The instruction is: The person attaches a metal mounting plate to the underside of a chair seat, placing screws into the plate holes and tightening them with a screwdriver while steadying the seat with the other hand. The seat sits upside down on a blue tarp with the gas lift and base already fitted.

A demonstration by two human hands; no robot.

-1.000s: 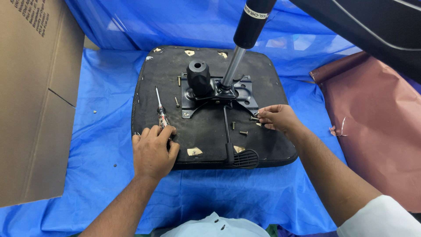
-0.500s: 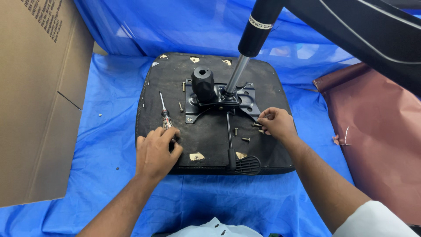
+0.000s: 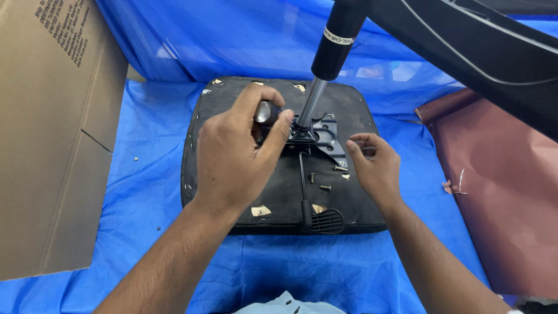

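A black chair seat (image 3: 232,215) lies upside down on a blue sheet (image 3: 145,192). A metal mechanism plate (image 3: 325,136) is mounted at its middle, and a gas-lift cylinder (image 3: 334,49) rises from it. My left hand (image 3: 232,154) is raised over the plate's left side, its fingers and thumb curled round a dark round hub (image 3: 265,111). To the right of the plate, my right hand (image 3: 375,168) hovers with its fingertips pinched close together; whether they hold something small is unclear. A black lever (image 3: 303,186) runs toward the front edge. Loose screws (image 3: 324,187) lie on the seat.
A large cardboard box (image 3: 52,151) stands at the left. A black chair part (image 3: 482,52) overhangs the upper right. Brown paper (image 3: 505,192) lies at the right. The blue sheet rises as a wall behind the seat.
My left hand has lifted from the seat's front left, by the screwdriver, up to the mechanism's round hub. The screwdriver is now out of sight. My right hand has stayed beside the plate.
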